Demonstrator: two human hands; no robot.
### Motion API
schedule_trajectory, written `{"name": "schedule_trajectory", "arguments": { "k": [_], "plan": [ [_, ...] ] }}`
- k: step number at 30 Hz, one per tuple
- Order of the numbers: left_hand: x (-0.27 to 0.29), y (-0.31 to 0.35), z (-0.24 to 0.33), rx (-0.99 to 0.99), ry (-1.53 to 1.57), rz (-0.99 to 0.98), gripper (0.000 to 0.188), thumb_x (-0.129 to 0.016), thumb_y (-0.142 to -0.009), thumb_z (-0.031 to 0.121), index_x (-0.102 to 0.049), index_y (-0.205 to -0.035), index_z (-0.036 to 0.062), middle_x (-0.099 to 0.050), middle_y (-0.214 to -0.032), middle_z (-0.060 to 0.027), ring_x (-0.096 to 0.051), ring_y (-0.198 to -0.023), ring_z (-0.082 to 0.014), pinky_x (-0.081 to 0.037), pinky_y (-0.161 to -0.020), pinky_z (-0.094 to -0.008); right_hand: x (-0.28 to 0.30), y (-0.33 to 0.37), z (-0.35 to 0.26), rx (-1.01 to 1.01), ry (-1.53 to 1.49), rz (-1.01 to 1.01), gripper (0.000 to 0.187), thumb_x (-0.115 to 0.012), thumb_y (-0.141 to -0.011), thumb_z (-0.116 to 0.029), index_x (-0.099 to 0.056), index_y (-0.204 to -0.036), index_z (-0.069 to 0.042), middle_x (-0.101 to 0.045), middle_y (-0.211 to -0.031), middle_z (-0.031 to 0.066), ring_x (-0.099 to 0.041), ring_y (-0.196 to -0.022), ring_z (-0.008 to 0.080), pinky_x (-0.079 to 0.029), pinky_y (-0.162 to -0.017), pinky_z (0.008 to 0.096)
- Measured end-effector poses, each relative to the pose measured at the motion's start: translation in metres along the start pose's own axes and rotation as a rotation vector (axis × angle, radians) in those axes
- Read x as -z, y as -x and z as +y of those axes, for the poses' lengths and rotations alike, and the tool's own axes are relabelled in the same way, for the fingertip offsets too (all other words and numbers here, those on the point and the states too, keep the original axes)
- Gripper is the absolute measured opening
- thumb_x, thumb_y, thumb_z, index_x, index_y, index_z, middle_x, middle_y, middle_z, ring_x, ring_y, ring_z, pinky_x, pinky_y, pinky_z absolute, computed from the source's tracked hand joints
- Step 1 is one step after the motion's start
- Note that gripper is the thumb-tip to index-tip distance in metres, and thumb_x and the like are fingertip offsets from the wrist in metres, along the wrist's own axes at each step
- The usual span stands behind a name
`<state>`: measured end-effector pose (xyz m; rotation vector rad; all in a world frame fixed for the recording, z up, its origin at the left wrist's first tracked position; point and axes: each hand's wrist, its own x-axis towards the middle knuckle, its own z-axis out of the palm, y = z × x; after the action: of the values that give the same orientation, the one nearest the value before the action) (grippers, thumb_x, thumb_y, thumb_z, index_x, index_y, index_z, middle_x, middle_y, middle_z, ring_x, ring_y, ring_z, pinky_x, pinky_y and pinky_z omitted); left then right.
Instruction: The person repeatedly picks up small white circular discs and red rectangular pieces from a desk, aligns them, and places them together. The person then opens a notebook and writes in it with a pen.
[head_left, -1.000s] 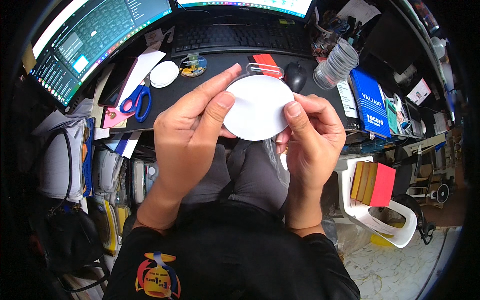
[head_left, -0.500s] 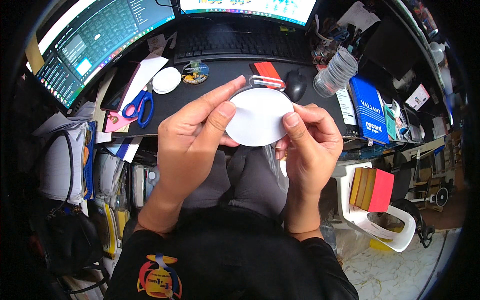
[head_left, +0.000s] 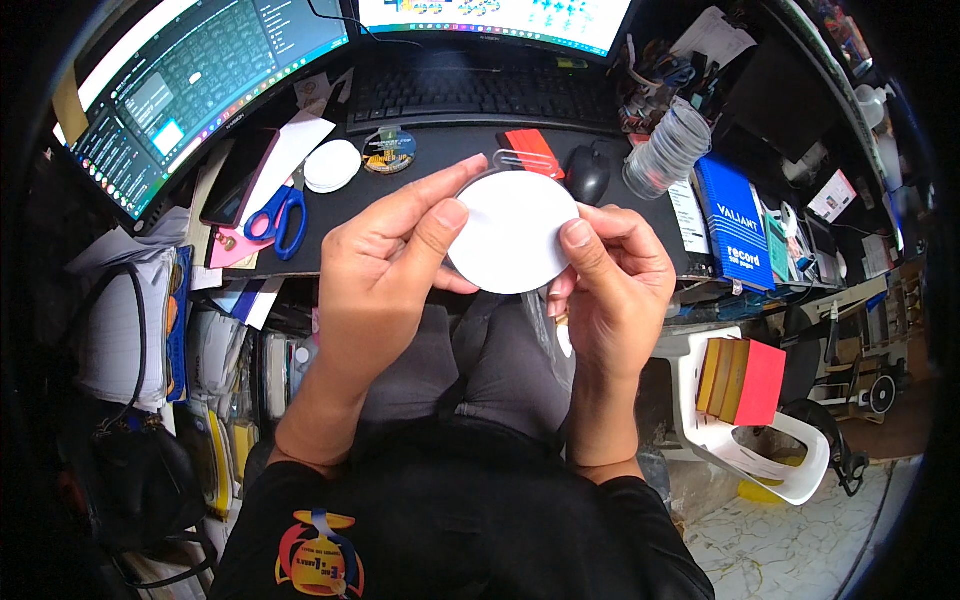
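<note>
The white disc (head_left: 515, 240) is held up over the near edge of the desk (head_left: 457, 148), one hand on each side of it. The left hand (head_left: 385, 262) has its thumb pressed on the disc's face at the left rim, with the index finger stretched along the far left edge and other fingers behind. The right hand (head_left: 622, 282) pinches the right rim, thumb on the face, fingers bent behind.

A clear slotted tab (head_left: 527, 160) juts past the disc's far edge, in front of a red piece (head_left: 531, 143). The disc hides its own back and several fingertips — how those press there, I cannot tell. Below the right fingers, a pale object (head_left: 564, 338) is partly covered and hard to make out. The far monitor (head_left: 490, 22) is cut off at the top.
</note>
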<state>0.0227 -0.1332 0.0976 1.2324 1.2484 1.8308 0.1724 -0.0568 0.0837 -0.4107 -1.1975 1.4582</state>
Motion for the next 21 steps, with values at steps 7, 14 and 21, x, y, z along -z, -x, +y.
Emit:
{"name": "schedule_trajectory", "arguments": {
  "k": [7, 14, 21],
  "plan": [
    [0.0015, 0.0001, 0.0001, 0.020, 0.004, -0.016, 0.032, -0.055, -0.097, 0.012, -0.058, -0.126, -0.0018, -0.065, -0.114, -0.0130, -0.065, -0.085, -0.0098, -0.058, -0.061, -0.0207, 0.0007, 0.0005, -0.0018, -0.035, -0.046, -0.009, 0.017, -0.071, -0.084, -0.001, -0.065, -0.098, 0.006, -0.067, -0.078, 0.0101, -0.059, -0.054, 0.0076, -0.047, -0.044, 0.0182],
    [0.0024, 0.0008, 0.0016, 0.018, 0.009, -0.019, 0.032, -0.055, -0.097, 0.011, -0.058, -0.126, -0.0019, -0.065, -0.113, -0.0134, -0.065, -0.085, -0.0105, -0.057, -0.061, -0.0204, -0.0009, 0.0018, -0.0041, -0.047, -0.035, -0.010, 0.016, -0.071, -0.083, 0.000, -0.065, -0.098, 0.005, -0.068, -0.080, 0.0104, -0.059, -0.055, 0.0072, -0.047, -0.046, 0.0179],
    [0.0011, 0.0014, 0.0018, -0.009, 0.003, -0.010, 0.032, -0.054, -0.097, 0.010, -0.057, -0.125, -0.0042, -0.066, -0.111, -0.0158, -0.067, -0.082, -0.0126, -0.057, -0.060, -0.0199, -0.0014, 0.0028, -0.0035, -0.018, -0.030, -0.012, 0.015, -0.070, -0.084, 0.001, -0.065, -0.097, 0.005, -0.066, -0.080, 0.0097, -0.059, -0.055, 0.0078, -0.047, -0.046, 0.0180]
  ]
}}
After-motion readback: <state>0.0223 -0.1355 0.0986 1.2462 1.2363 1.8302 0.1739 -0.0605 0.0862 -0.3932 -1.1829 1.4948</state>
